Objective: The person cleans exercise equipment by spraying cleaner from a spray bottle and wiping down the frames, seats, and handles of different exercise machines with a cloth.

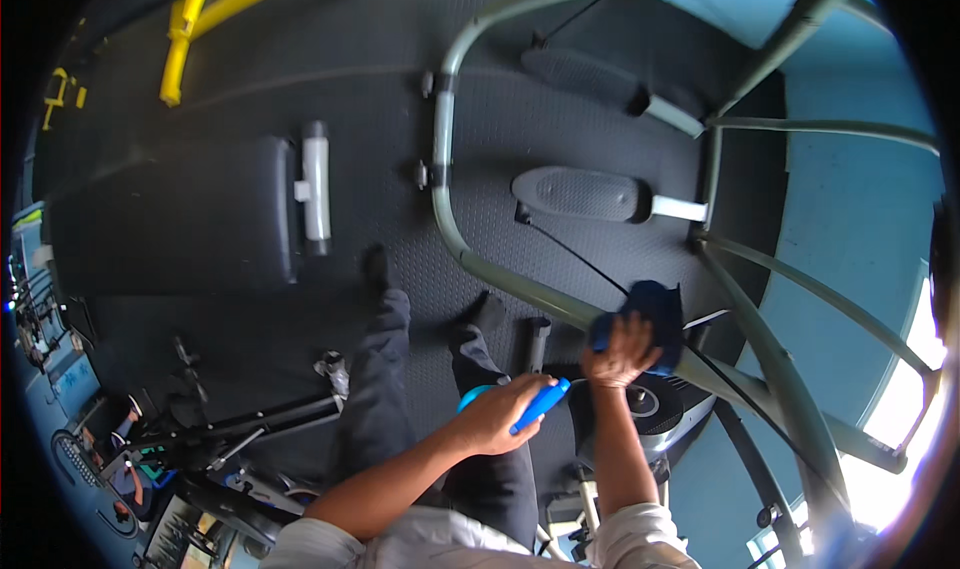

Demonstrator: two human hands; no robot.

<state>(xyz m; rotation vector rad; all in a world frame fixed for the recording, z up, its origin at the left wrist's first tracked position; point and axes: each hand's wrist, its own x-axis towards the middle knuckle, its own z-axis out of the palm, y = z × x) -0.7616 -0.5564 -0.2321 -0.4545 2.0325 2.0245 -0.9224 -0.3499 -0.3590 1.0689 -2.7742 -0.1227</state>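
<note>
My left hand [506, 415] is closed around a blue plastic handle [541, 404]. A rounded teal part [472, 396] shows on the other side of the fist, perhaps of the same object, which looks like a spray bottle. My right hand [624, 350] presses a dark blue cloth [654, 310] onto the grey-green tubular frame [551, 297] of an exercise machine. Its fingers are spread over the cloth, which drapes across the tube. Inside the frame are a textured black foot pedal [581, 194] and a second pedal [585, 72].
A padded black bench [165, 216] stands on the left, by a white-and-black roller [316, 186]. Yellow metal framing [180, 43] is at upper left. Below my right arm is a round black machine part [645, 404]. Another person [131, 486] is at far lower left.
</note>
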